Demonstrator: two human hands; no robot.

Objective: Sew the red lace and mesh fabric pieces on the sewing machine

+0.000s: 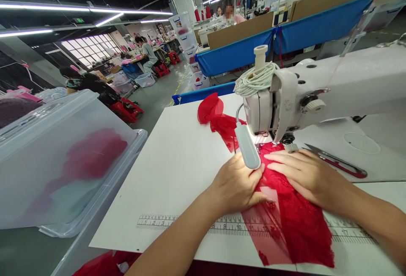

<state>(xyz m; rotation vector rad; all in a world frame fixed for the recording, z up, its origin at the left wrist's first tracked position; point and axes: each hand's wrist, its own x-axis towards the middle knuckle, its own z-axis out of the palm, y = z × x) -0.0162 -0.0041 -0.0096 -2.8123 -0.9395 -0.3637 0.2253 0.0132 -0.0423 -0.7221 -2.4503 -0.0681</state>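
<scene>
Red lace and sheer mesh fabric (304, 229) lies on the white table under the needle area of a white sewing machine (355, 77). My left hand (236, 183) rests on the mesh side, its thumb spread from the fingers; a small grey lamp (248, 147) hides some fingertips. On the lace side, my right hand (311, 176) lies flat with its fingers stretched toward the presser foot. Both hands press the fabric down from above. Behind the lamp, more red fabric (209, 111) lies bunched on the table.
Thread snips (341, 161) with a red handle lie right of my right hand. A printed ruler (225, 227) crosses the table (152, 174) near its front edge. Clear plastic bins (57, 153) stand at the left. Several people sit at other stations beyond.
</scene>
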